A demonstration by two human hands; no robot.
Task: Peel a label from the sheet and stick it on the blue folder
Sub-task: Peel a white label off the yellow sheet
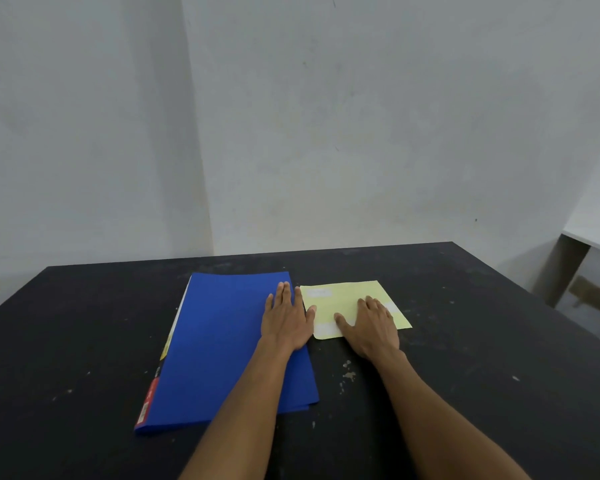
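Head: blue folder [222, 341] lengthwise, near-to-far

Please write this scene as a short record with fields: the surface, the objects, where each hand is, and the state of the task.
surface: black table, scuffed with pale specks
folder: blue folder, closed, flat, left of the sheet
sheet: yellow label sheet, flat, a few white labels on it
left hand: left hand, flat on the folder's right edge, thumb reaching the sheet
right hand: right hand, flat on the sheet
task state: no label visible on the folder's cover
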